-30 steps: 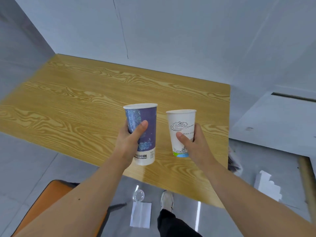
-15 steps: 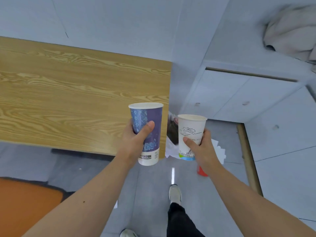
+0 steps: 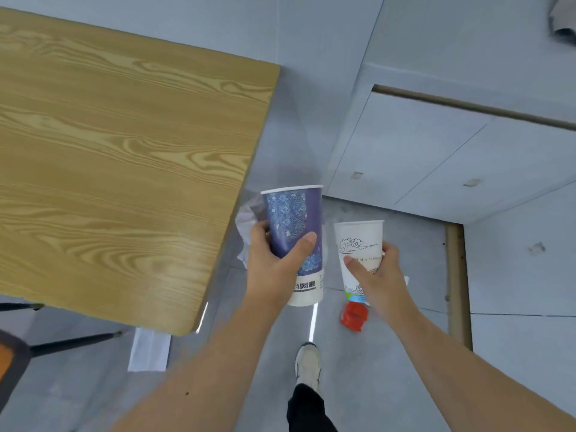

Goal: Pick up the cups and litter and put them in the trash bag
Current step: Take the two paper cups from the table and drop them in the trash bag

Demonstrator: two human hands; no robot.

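My left hand (image 3: 274, 269) grips a tall purple paper cup (image 3: 294, 232) with a blue flower pattern, held upright over the floor just right of the table's corner. My right hand (image 3: 378, 275) holds a shorter white paper cup (image 3: 358, 241) with a cloud drawing, upright and a little lower. Behind the purple cup a crumpled clear plastic bag (image 3: 246, 219) shows on the floor beside the table edge, mostly hidden. A red piece of litter (image 3: 353, 316) lies on the floor under my right hand. A white paper (image 3: 149, 350) lies on the floor below the table's near corner.
The wooden table (image 3: 124, 157) fills the left side. Dark chair legs (image 3: 71, 341) and an orange seat (image 3: 6, 360) are at the lower left. White cabinets (image 3: 436, 157) stand at the right. My shoe (image 3: 308, 363) is on the grey floor below the cups.
The view has swung right and down; the table has slid left. Both hands have carried their cups off the table's edge to above the floor, and the red litter is in plainer view.
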